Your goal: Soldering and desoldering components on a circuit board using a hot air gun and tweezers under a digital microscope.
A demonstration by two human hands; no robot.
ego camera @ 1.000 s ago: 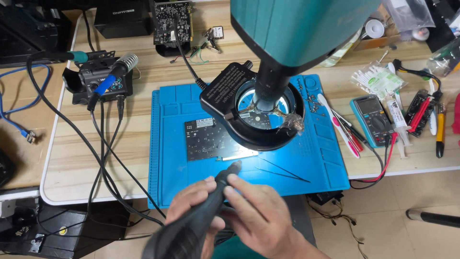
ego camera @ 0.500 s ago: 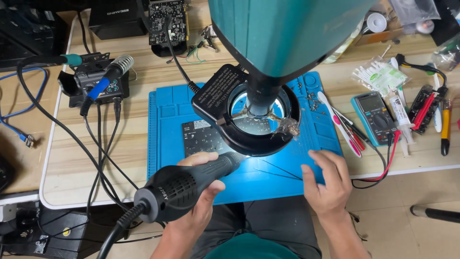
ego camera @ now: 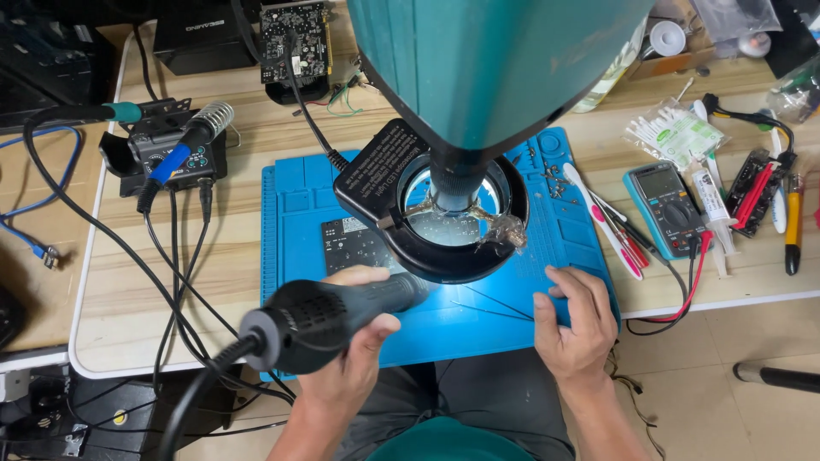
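I've got the table (ego camera: pixel 128 316) under me, pale wood, with the microscope (ego camera: pixel 478 77) head filling the top of my view. Below it the blue mat (ego camera: pixel 299 213) carries everything that matters here. The ring light (ego camera: pixel 453 222) glows over the middle of the mat, and a dark board (ego camera: pixel 350 243) lies just left of it, partly under the ring.

My left hand (ego camera: pixel 354 341) is wrapped tight round the hot-air gun (ego camera: pixel 342 312), nozzle pointing right and up toward the lit spot, its cable trailing off to the lower left. My right hand (ego camera: pixel 576 329) holds nothing: fingers spread a little, tips resting on the mat's near edge, right of the light.

To do this well, I reckon I should keep the nozzle off the ring's plastic and angle it at the board, not the mat. Anchoring the right hand as it sits seems sound (a steady brace helps the aim). Thin tweezers (ego camera: pixel 487 309) lie on the mat between my hands, near the heat path, so I'd mind them. The multimeter (ego camera: pixel 670 209) and soldering station (ego camera: pixel 175 149) sit well apart.
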